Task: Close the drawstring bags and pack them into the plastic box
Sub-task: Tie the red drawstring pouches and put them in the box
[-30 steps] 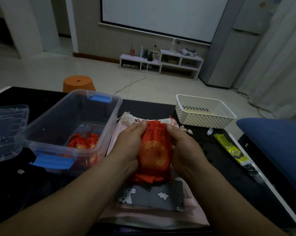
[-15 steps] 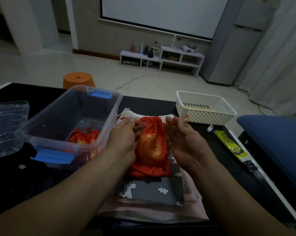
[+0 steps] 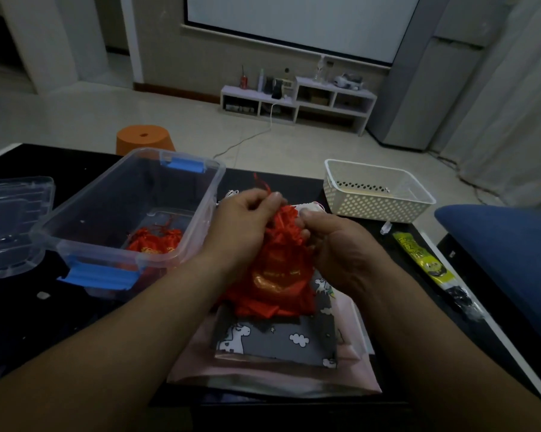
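Pulled tighter than before, the red bag [image 3: 275,275] bunches: our left grip [image 3: 247,219] pinches its cord [image 3: 260,183], our right grip [image 3: 341,244] clasps the neck, bracing it.

We find no text, number or brand that can be read. The yellow packet [image 3: 416,257] on the bench [image 3: 60,155] bears dark print, too blurred to read. The gold emblem on the red drawstring bag [image 3: 275,275] is likewise illegible.
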A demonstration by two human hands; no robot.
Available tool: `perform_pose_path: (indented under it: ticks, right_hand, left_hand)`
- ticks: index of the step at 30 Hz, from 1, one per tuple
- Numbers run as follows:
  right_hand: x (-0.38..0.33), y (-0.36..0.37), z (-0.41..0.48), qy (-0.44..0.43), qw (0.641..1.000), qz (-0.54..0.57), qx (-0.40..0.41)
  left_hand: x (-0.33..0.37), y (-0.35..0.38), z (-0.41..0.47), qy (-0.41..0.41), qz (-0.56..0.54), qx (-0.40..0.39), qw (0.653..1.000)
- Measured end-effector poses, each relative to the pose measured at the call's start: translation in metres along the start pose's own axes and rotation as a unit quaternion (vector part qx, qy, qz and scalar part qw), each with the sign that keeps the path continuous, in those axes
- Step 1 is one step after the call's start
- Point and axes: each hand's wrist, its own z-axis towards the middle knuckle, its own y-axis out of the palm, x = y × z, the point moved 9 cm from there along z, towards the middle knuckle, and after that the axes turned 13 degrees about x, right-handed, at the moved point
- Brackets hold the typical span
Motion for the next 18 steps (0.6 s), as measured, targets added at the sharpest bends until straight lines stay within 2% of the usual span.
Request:
perform_pose_path:
  ticks: [2, 3, 9, 14, 16, 18]
  right_hand:
    - [0.003, 0.002, -0.001, 0.014, 0.998, -0.051, -0.019]
    - [0.004, 0.004, -0.002, 0.017, 0.997, -0.074, -0.032]
    - [0.004, 0.013, -0.008, -0.003, 0.984, -0.140, -0.109]
    - [0.001, 0.016, -0.011, -0.029, 0.981, -0.149, -0.120]
    - [-0.005, 0.012, -0.007, -0.057, 0.981, -0.152, -0.107]
    - [-0.010, 0.006, -0.003, -0.071, 0.983, -0.144, -0.094]
  left_hand:
    - [0.021, -0.001, 0.006, 0.095, 0.065, -0.020, 0.993]
    - [0.026, 0.001, 0.008, 0.114, 0.080, -0.036, 0.990]
    - [0.023, 0.008, 0.009, 0.080, 0.066, -0.122, 0.987]
    - [0.024, 0.018, 0.002, 0.103, 0.098, -0.165, 0.976]
    - [0.021, 0.015, 0.004, 0.084, 0.109, -0.160, 0.978]
    - [0.015, 0.012, 0.001, 0.057, 0.124, -0.187, 0.973]
